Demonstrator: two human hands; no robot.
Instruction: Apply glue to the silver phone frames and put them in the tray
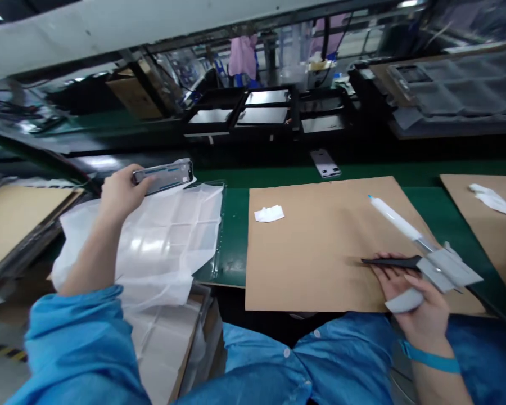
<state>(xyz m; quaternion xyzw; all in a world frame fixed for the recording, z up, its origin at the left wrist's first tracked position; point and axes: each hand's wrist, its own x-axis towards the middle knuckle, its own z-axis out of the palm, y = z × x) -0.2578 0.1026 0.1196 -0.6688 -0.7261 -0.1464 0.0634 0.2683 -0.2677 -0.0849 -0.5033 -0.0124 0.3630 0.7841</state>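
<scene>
A: What's the left hand [124,191] doing?

B: Pinching one end of a phone frame [166,175], thumb on the near face and fingers behind. The arm reaches out to the left.

A: Where is the frame exactly?

B: Over the far edge of the white film [168,242], its long side roughly level. I can't tell whether it touches the film.

A: And the right hand [419,306]?

B: Palm up, fingers half curled under a black tool [392,262], thumb bent across. Whether they pinch it tight — I can't tell. The tool's thin tip points left, over the cardboard [303,259].

A: What else is about that hand?

B: A grey piece [405,301] by the palm, a grey block [451,269] just beyond the fingers, and a white stick [394,217] slanting away to a blue tip. A blue band [432,358] circles the wrist.

A: Anything on the cardboard besides?

B: A white scrap [270,214], near its far left corner.

A: And past it?

B: A second phone [325,163] lies flat on the green bench [231,230], just beyond the cardboard. Farther back stand black trays [295,115] with flat panels [263,115] in them.
</scene>
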